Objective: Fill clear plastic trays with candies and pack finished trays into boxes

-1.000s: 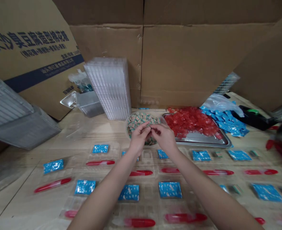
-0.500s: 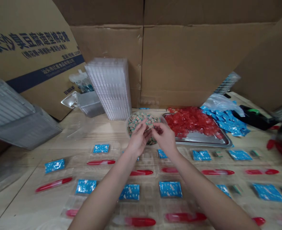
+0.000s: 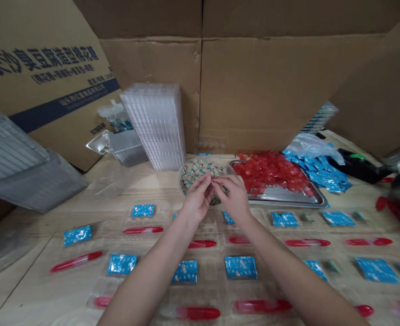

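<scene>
Both hands meet over a round clear bowl (image 3: 183, 181) full of small tan-and-green packets (image 3: 196, 170). My left hand (image 3: 198, 194) is closed, palm partly up, its thumb and fingers pinching near the bowl's middle. Fingertip to fingertip with it, my right hand (image 3: 234, 194) is also closed in a pinch. A small packet seems to sit between the fingertips, mostly hidden by them. Below the forearms lie clear plastic trays (image 3: 213, 280), several holding a blue printed sachet (image 3: 241, 267) and a red pen-shaped item (image 3: 200, 313).
Right of the bowl, a metal tray (image 3: 288, 199) carries red wrapped pieces (image 3: 271, 172). Blue sachets (image 3: 325, 172) are heaped beyond it. A tall stack of clear trays (image 3: 157, 127) stands behind left; another stack (image 3: 20, 158) leans at far left. Cardboard (image 3: 271, 90) walls the back.
My fingertips have closed in on each other slightly over the bowl, and the packet between them shows less. The view has shifted slightly; the trays have stayed put.
</scene>
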